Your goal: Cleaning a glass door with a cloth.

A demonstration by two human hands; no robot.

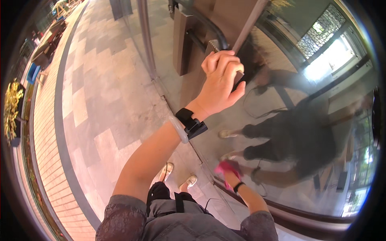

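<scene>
My left hand reaches up and forward, its fingers curled over the end of a dark brown door handle on a glass door. A black curved bar passes just beyond the fingers. Lower and to the right, my right hand is closed on a pink cloth by the glass. The cloth hides most of its fingers. My left wrist carries a black strapped device and a pale bangle; a black band circles the right wrist.
The glass mirrors my body and a bright window. Grey paving runs along the left, bordered by a dark strip and tan slats. Farther left stand a blue chair and a yellow plant. A metal door frame rises ahead.
</scene>
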